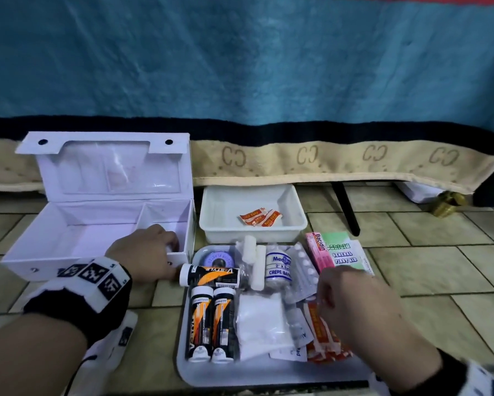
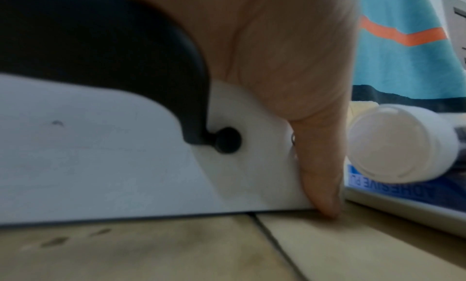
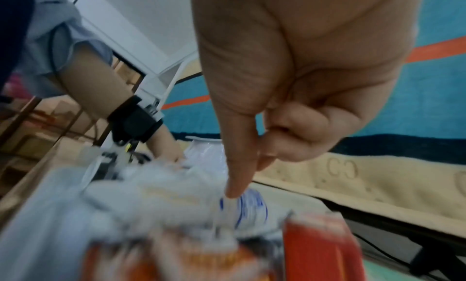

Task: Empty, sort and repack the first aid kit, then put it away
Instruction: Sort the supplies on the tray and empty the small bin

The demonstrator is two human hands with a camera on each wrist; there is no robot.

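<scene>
— So, where's the kit (image 1: 97, 224)?
— On the tiled floor (image 1: 440, 267), left of the tray (image 1: 268, 375). Lid up, both compartments bare. Divider runs front to back, right of centre.
— Left hand (image 1: 143, 252)?
— Grasping the kit's front right corner. Fingers curl over the wall into the small compartment; the thumb (image 2: 320, 175) runs down the outside of that corner, tip at the floor. A black strap and stud (image 2: 227, 139) show on the kit's front in the left wrist view.
— Right hand (image 1: 354, 304)?
— Over the tray's right side, above the red plaster packets (image 1: 322, 338). Wrist view: one finger (image 3: 237, 155) points down onto a white wrapper with blue print, the others curled in. Too blurred to say whether it pinches anything. Cannot tell.
— Tray contents?
— Two orange-and-black tubes (image 1: 210, 324) side by side at front left, a third tube (image 1: 210, 277) lying across behind them. Tape roll (image 1: 218, 260), white gauze rolls (image 1: 254, 261), crepe bandage (image 1: 278, 267), blister strips (image 1: 305, 264), a flat white pad (image 1: 261, 321).
— Off the tray?
— Pink box (image 1: 320, 252) and green leaflet (image 1: 342, 250) just right of it. White tub (image 1: 253, 212) behind, a few plaster packets (image 1: 260, 217) inside. Blue blanket (image 1: 240, 67) hangs behind everything.
</scene>
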